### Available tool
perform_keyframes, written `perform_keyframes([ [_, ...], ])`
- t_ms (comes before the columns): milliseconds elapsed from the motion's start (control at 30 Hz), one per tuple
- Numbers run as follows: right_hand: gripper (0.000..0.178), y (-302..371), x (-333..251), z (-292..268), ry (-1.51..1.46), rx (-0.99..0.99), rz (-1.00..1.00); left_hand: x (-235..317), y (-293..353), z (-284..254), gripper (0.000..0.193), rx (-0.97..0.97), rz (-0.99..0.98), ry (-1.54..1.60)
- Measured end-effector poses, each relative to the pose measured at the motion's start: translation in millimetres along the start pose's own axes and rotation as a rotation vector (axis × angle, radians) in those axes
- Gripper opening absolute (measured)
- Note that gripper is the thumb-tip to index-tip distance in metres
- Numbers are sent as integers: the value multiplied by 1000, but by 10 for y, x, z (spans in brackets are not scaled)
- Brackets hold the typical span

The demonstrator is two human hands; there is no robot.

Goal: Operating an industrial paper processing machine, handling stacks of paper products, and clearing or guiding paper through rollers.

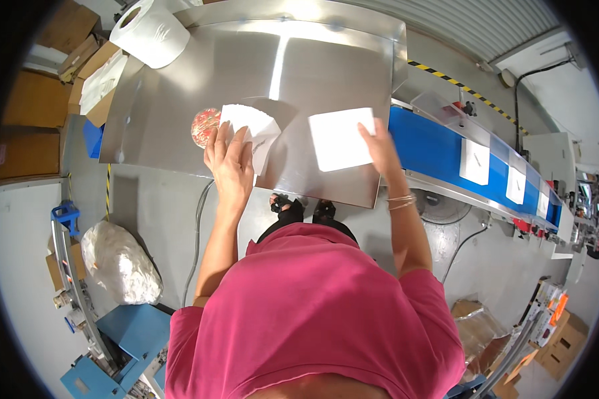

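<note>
My left hand [229,158] is on a fanned stack of white square sheets [265,133], its fingers curled over the near left edge. Just left of the fingertips, against the stack, sits a round red-and-pale patterned object [204,126]. My right hand [381,147], slightly blurred, grips a single flat white square [340,139] by its right edge, fingertips on top. This square is over the right part of the steel table [239,63], close to the start of the blue conveyor belt [422,143]. Whether it touches the steel, I cannot tell.
Several white squares [474,161] lie spaced along the belt, behind a clear guard [446,110]. A large white roll [150,33] stands at the table's far left corner, beside an open cardboard box [100,83]. A floor fan [442,206] is under the conveyor.
</note>
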State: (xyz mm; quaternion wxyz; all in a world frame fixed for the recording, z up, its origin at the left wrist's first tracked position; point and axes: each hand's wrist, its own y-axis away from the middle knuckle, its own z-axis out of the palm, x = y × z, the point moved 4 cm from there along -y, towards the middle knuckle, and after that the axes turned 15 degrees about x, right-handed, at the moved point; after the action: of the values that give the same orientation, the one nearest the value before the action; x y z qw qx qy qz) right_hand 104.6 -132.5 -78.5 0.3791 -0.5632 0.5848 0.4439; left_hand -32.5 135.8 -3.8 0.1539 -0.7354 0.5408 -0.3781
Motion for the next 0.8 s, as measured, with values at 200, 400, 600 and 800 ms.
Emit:
perform_keyframes([
  [200, 50, -384, 641, -1460, 383, 514, 42, 23, 5, -19, 29, 18, 5, 17],
  [400, 56, -268, 238, -1450, 961, 916, -521, 43, -21, 12, 28, 25, -50, 78],
  [600, 41, 97, -539, 445, 249, -177, -436, 66, -41, -24, 25, -6, -35, 13],
  [800, 41, 215, -656, 1144, 109, -228, -953, 34, -87, -38, 32, -26, 28, 97],
])
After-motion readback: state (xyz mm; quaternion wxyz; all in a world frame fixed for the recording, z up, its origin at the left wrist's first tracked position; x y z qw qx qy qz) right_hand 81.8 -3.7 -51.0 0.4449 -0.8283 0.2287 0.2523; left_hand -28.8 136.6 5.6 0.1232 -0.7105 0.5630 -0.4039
